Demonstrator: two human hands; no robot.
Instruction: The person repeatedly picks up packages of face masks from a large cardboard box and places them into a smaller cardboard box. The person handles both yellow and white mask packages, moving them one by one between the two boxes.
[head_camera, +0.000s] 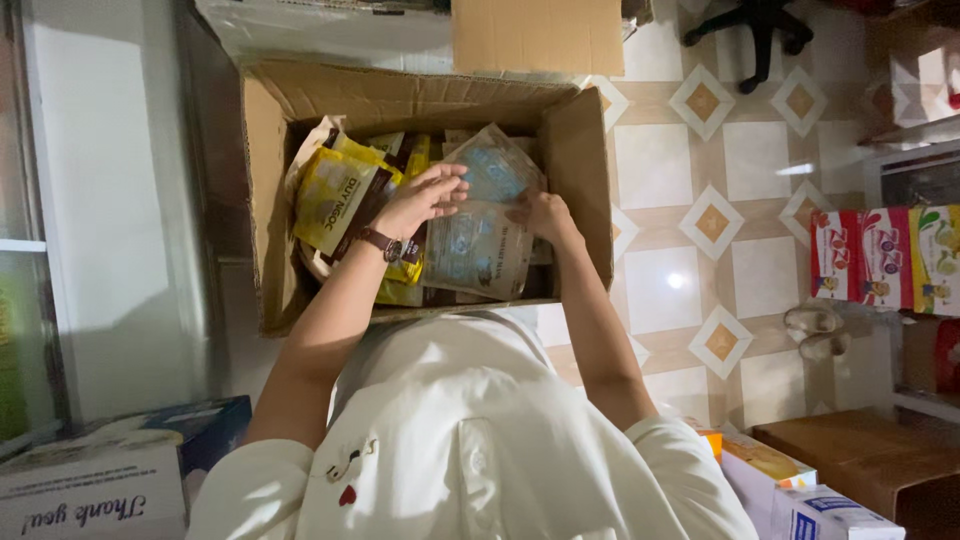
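An open cardboard box (268, 190) stands on the floor in front of me, filled with several packets. My left hand (425, 198), with a watch on its wrist, lies flat on a clear grey-blue packet (478, 245) in the middle of the box. My right hand (543, 214) grips the right edge of the same packet, fingers curled around it. Yellow and brown packets (335, 195) lie to the left of my left hand. More packets are hidden under the top ones.
A second cardboard box (538, 35) sits behind. Tiled floor (690, 200) spreads to the right, with an office chair base (755, 25) at top, colourful cartons (885, 258) on a shelf, sandals (818, 330), and boxes (800, 495) near my right side. A white carton (90, 490) sits lower left.
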